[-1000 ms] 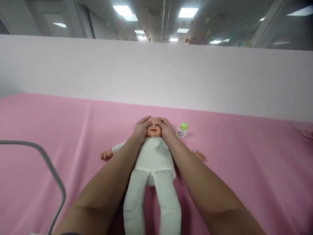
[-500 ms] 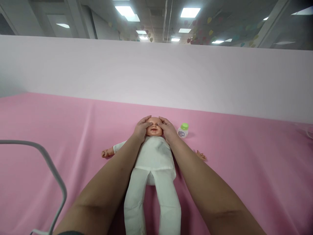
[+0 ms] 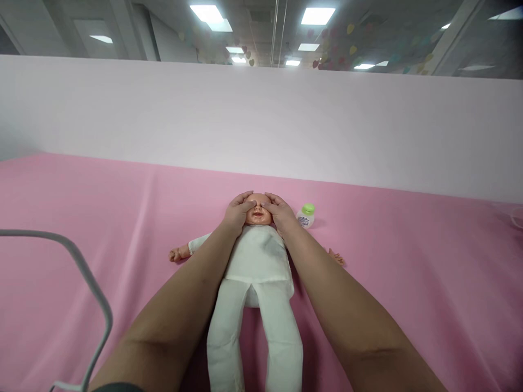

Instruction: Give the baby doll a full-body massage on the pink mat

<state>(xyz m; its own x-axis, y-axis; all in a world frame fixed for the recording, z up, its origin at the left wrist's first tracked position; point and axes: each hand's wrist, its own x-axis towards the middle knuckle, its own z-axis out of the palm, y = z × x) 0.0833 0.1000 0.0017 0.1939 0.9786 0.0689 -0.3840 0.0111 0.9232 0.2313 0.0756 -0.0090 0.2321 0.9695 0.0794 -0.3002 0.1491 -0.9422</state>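
The baby doll (image 3: pixel 258 256), with a glossy plastic head and white cloth body, lies face up, head toward the far edge of the pink cloth-covered desk (image 3: pixel 379 239). The left hand (image 3: pixel 237 214) and right hand (image 3: pixel 281 214) clasp its head, thumbs over the eyes. A small clear green-capped bottle (image 3: pixel 305 218) sits just beside the right hand.

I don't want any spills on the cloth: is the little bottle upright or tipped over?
Upright: the bottle has its green cap on top, above the clear body. How full it is, I cannot tell.
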